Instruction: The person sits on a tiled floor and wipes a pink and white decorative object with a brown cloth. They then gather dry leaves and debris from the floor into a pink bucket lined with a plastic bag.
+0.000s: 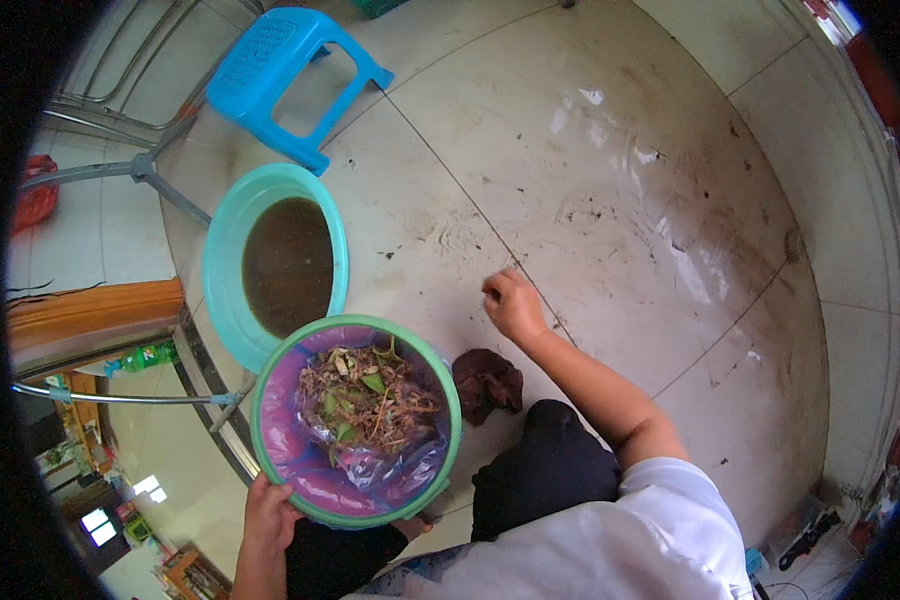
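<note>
At the lower left, my left hand (268, 511) grips the green rim of a round waste bin (259, 420) with a pink and purple inside and a clear plastic liner. Dry plant debris (371, 401), with brown roots, stems and a few green leaves, fills its middle. My right hand (514, 304) hovers near the soiled tile floor (450, 169), its fingers curled together. Anything small inside those fingers is hidden. Between that hand and my knee, a dark brown cloth (486, 384) lies crumpled on the tiles, right of the bin.
Beyond the bin stands a turquoise basin (229, 262) of murky brown water. A blue plastic stool (300, 71) is farther off. Metal rack legs (142, 169) reach in from the left, near a door threshold (214, 405). Dirt smears and wet patches (675, 262) mark the floor at right.
</note>
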`<state>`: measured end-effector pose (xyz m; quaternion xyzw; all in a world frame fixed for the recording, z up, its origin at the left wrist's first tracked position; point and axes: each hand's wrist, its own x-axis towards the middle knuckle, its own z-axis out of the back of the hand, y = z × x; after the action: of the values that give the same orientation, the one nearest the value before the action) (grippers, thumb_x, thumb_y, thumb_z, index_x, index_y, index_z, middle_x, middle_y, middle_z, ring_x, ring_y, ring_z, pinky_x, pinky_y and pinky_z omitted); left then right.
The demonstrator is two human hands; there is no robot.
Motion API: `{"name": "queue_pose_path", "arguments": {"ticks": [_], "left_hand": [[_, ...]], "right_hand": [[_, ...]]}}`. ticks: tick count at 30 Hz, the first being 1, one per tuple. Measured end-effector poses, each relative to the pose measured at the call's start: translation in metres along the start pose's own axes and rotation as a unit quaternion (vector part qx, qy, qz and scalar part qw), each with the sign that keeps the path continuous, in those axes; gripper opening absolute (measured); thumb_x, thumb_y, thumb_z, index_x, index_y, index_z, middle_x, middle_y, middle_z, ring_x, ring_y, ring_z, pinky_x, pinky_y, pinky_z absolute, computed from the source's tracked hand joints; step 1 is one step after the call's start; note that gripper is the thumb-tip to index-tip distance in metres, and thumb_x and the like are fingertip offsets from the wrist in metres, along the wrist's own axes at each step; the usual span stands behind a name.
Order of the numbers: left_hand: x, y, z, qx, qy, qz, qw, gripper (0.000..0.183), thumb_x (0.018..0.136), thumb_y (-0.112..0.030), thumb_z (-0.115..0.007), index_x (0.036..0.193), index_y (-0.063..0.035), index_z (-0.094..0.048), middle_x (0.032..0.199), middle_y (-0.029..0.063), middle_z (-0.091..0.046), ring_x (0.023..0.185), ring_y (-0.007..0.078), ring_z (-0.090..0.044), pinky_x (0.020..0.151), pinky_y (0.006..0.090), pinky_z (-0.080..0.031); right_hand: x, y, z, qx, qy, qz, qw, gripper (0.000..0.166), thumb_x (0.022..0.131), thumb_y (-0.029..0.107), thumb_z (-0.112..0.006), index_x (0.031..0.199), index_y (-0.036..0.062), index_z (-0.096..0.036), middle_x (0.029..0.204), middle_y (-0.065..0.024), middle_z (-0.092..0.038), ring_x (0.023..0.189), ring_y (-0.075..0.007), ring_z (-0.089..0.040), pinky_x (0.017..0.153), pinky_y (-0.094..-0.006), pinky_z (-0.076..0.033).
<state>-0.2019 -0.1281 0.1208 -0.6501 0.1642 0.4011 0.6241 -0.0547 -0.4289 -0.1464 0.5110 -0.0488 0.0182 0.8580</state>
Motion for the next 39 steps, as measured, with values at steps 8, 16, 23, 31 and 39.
{"name": "queue_pose_path", "arguments": {"ticks": [8,16,23,31,39], "left_hand": [[0.004,0.000,0.003,0.025,0.023,0.003,0.999,0.038,0.074,-0.004,-0.045,0.111,0.0019,-0.038,0.100,0.0148,-0.054,0.084,0.0262,-0.059,0.068,0.0395,-0.052],[0.006,0.008,0.004,-0.009,0.017,-0.011,1.000,0.041,0.073,-0.004,-0.045,0.113,0.0023,-0.037,0.101,0.0147,-0.054,0.085,0.0262,-0.058,0.068,0.0385,-0.052],[0.003,0.023,0.010,-0.031,-0.037,-0.017,0.999,0.047,0.068,-0.004,-0.047,0.113,0.0047,-0.036,0.103,0.0157,-0.052,0.091,0.0280,-0.056,0.075,0.0402,-0.049],[-0.012,0.037,-0.001,-0.088,-0.091,-0.047,0.991,0.052,0.066,-0.005,-0.050,0.114,0.0069,-0.035,0.106,0.0165,-0.050,0.098,0.0296,-0.052,0.085,0.0423,-0.043],[-0.027,0.052,0.009,-0.095,-0.098,-0.035,0.990,0.051,0.068,-0.009,-0.054,0.114,0.0068,-0.036,0.105,0.0175,-0.051,0.095,0.0298,-0.053,0.079,0.0397,-0.048]], "right_hand": [[0.004,0.146,0.032,0.232,0.180,0.387,0.874,0.021,0.064,0.006,-0.064,0.085,0.0049,-0.059,0.097,-0.0114,-0.054,0.088,-0.0271,-0.054,0.073,-0.0341,-0.046],[-0.069,-0.052,0.057,-0.164,0.041,-0.243,0.955,0.048,0.065,0.016,-0.065,0.107,0.0014,-0.045,0.106,-0.0227,-0.042,0.088,-0.0382,-0.050,0.073,-0.0406,-0.045],[-0.047,-0.076,-0.052,-0.091,0.016,0.022,0.996,0.030,0.062,0.010,-0.060,0.089,0.0028,-0.051,0.091,-0.0168,-0.049,0.085,-0.0355,-0.048,0.073,-0.0401,-0.043],[0.060,-0.061,-0.111,-0.113,0.236,0.106,0.959,0.020,0.076,0.008,-0.043,0.094,0.0022,-0.050,0.089,-0.0180,-0.049,0.087,-0.0336,-0.049,0.074,-0.0386,-0.043],[0.114,-0.022,-0.154,-0.152,0.295,0.203,0.921,0.019,0.069,0.002,-0.049,0.088,0.0043,-0.053,0.088,-0.0141,-0.050,0.084,-0.0312,-0.051,0.072,-0.0394,-0.045]]}}
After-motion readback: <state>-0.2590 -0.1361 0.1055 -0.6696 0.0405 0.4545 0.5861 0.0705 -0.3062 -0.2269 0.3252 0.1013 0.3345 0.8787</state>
